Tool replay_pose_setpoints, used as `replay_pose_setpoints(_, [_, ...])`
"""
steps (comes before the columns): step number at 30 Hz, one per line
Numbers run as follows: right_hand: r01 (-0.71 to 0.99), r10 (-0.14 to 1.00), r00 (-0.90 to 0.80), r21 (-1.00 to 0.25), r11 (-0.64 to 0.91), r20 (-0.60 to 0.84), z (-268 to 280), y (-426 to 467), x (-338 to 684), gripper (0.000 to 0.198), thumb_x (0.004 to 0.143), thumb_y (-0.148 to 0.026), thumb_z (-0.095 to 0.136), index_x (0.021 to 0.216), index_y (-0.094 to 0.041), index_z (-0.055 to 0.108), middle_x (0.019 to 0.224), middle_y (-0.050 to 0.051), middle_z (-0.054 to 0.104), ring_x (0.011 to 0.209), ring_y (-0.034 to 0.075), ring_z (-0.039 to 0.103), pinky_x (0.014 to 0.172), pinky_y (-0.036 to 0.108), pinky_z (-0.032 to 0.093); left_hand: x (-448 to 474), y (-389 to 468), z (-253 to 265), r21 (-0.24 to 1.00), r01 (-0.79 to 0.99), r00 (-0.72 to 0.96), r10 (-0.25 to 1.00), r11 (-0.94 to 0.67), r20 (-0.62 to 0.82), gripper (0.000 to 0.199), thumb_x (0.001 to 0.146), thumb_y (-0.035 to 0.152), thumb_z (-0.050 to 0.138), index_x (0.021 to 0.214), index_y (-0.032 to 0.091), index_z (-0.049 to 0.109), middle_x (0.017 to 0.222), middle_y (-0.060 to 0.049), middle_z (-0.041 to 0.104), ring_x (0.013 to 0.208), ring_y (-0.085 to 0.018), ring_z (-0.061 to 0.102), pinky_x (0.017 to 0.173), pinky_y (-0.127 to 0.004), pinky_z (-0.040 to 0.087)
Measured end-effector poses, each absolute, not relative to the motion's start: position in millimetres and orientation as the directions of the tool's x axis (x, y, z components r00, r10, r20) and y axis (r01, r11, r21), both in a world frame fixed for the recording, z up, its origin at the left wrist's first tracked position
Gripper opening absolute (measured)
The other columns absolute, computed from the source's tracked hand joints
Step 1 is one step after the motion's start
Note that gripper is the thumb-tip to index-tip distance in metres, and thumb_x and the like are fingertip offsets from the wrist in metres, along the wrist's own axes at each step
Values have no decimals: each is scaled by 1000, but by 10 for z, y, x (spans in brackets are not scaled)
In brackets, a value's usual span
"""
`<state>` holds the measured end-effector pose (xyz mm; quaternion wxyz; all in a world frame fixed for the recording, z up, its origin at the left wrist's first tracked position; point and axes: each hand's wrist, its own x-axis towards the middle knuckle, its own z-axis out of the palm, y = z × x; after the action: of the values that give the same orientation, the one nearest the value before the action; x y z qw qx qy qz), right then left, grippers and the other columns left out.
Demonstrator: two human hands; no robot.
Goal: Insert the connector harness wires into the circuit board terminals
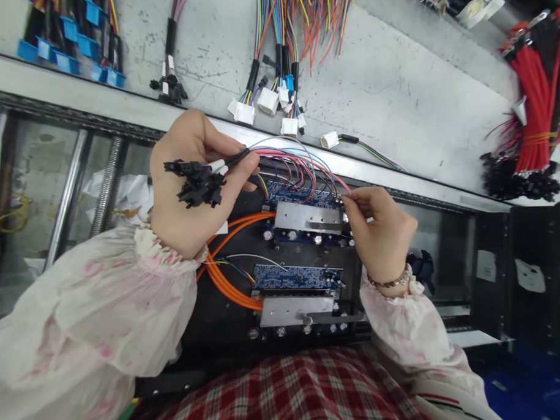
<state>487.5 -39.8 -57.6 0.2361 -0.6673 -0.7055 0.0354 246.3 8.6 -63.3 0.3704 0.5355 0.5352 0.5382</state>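
Observation:
My left hand [193, 176] pinches a wire harness at its black sleeve [238, 158]. Black connectors [196, 182] with a few white ones hang from its near end over my palm. The harness's thin wires [304, 159], pink, blue, purple and grey, arch rightward over the upper blue circuit board [303, 195]. At that board's right end my right hand [376, 222] pinches a pink wire between thumb and finger. Below lies a second blue circuit board [296, 278] with a metal plate [285, 311]. Thick orange wires [226, 285] run to both boards from the left.
Behind the metal rail [136, 107], harnesses with white connectors [244, 112] and blue connectors [67, 61] lie on a grey surface. A bundle of red wires [531, 108] is at the far right. Left, a metal rod [67, 196] and a threaded rod [107, 185] run beside the black base.

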Motion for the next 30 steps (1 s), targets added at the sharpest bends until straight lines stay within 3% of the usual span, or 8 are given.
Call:
replay_pose_setpoints(8, [902,981,14,-425,70,192,-625,-359,4885,9,88,-23,61,90,-20,68,79,-1,74,65,12,68,62,24,50,2443,90,-674,969,158,-115,971,-190,209,26,71,18,81,73,22,56,79,0,66,64,-16,69,46,-22,61])
replay_pose_setpoints(13, [918,988,-20,-389,79,154,-602,-375,4928,10,89,-25,60,92,-21,69,81,0,74,69,14,69,62,25,50,2429,83,-651,952,262,-126,973,-157,195,25,72,22,80,73,23,55,81,-1,66,66,-18,69,48,-27,60])
replay_pose_setpoints(16, [949,991,-73,-299,103,110,-402,-407,4887,14,90,-26,61,102,-22,68,86,1,76,71,17,70,61,28,48,2454,64,-693,955,230,-107,970,-189,217,25,74,23,79,76,23,54,82,-1,64,62,-17,67,49,-30,59])
replay_pose_setpoints(19, [969,964,-136,-174,178,227,-192,-344,4690,21,93,-33,58,106,-19,68,88,5,74,75,22,69,63,33,47,2485,67,-748,960,202,-82,973,-194,214,26,77,20,76,78,23,51,81,-1,63,60,-16,65,51,-32,56])
replay_pose_setpoints(21, [935,910,-270,-139,326,314,-152,-217,4453,27,95,-32,54,110,-14,68,103,12,72,93,29,67,77,39,49,2460,82,-749,953,231,-75,973,-197,219,26,79,18,73,79,22,48,80,-1,63,61,-16,64,54,-32,56])
replay_pose_setpoints(24, [847,834,-480,-102,521,274,-280,36,4056,33,96,-25,51,123,-9,63,123,17,65,108,31,60,90,44,46,2317,35,-640,910,356,-30,970,-215,241,25,80,14,71,78,21,48,82,-1,64,72,-18,65,67,-36,57])
replay_pose_setpoints(26, [828,824,-533,-82,555,191,-435,178,3883,28,97,-24,49,115,-12,66,112,14,69,97,28,62,83,41,46,2183,-96,-524,838,499,20,970,-219,242,28,75,10,75,87,21,53,95,-5,66,89,-23,66,79,-41,57])
replay_pose_setpoints(30, [833,828,-539,-48,551,154,-662,292,3813,23,96,-24,49,100,-15,69,92,11,70,83,25,60,73,38,42,2056,-547,-380,674,670,247,950,-310,191,63,75,12,80,128,21,47,132,-15,58,126,-30,55,106,-53,48])
